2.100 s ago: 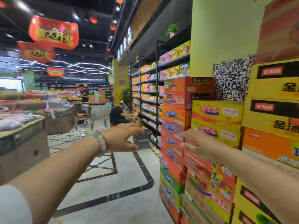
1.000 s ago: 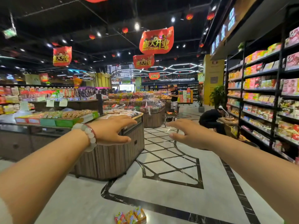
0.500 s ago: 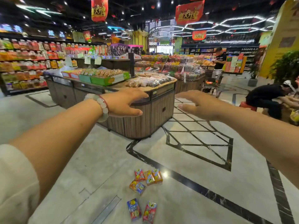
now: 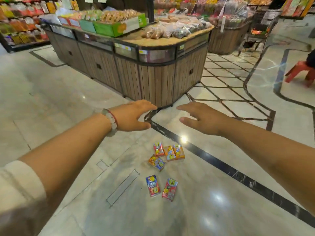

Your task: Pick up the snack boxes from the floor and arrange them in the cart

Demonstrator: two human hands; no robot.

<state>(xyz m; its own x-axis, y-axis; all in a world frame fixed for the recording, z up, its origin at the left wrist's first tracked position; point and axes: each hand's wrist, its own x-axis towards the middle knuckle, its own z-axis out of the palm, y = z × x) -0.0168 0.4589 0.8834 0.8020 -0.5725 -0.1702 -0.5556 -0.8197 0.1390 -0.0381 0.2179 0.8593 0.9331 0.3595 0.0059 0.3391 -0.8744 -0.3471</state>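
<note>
Snack boxes [image 4: 162, 169] (six) lie on floor [image 4: 68, 99].

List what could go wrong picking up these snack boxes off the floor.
1. Six small snack boxes lie scattered loosely; scooping several with open left hand and right hand may drop some.
2. The glossy floor may let boxes slide away.
3. No cart is in view, so carrying may spill them.

Six snack boxes [image 4: 162, 167] lie on the floor [image 4: 68, 99] – four clustered nearer the wooden display stand [image 4: 153, 79], two side by side farther from it. One red stool [image 4: 301, 71] – right of the stand.
</note>
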